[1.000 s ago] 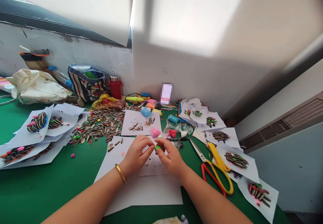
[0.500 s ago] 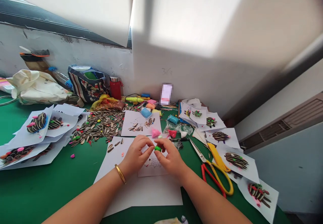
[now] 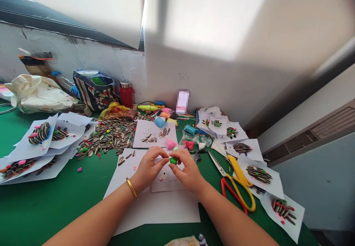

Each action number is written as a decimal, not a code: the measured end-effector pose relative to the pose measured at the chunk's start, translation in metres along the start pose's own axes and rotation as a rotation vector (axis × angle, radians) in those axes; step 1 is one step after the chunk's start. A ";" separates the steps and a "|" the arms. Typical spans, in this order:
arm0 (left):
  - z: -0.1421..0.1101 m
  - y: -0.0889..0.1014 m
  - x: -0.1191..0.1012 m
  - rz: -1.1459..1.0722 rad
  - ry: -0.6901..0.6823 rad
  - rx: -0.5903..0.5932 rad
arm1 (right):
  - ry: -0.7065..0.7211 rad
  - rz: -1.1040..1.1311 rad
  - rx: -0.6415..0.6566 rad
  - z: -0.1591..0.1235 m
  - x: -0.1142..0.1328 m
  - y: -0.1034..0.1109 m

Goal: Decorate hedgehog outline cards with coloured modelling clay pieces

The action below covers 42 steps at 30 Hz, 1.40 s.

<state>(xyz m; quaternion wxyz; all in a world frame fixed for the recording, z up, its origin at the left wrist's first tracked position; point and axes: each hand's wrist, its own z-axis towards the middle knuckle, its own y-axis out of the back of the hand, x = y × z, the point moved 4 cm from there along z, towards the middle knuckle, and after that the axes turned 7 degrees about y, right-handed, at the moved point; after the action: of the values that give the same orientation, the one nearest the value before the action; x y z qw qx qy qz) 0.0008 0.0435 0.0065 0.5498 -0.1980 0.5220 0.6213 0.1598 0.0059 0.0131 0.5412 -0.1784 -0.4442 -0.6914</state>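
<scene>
A small green clay ball sits between the fingertips of my left hand and my right hand, and both hands press it. Under my hands lies a small paper with a printed hedgehog outline, resting on a larger white sheet. A tuft of pink clay lies just beyond my fingers. A paper with several sunflower seeds stuck on it lies farther on. Part of the green ball is hidden by my fingers.
A heap of striped sunflower seeds lies on the green table. Seed-decorated papers spread left and right. Yellow-and-red-handled scissors lie to the right. Clay packets and a red bottle stand by the wall.
My fingertips have closed in around the green clay, which now looks rounder and sits slightly higher. The view has shifted slightly.
</scene>
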 end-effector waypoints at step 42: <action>0.006 0.006 0.017 -0.179 0.320 -0.056 | -0.120 -0.013 -0.108 -0.002 -0.024 0.010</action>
<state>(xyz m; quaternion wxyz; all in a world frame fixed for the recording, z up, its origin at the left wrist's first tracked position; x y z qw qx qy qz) -0.0082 0.0575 -0.0026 0.5070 -0.3555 0.5656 0.5447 0.1774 0.0183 -0.0015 0.4986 -0.2456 -0.4392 -0.7058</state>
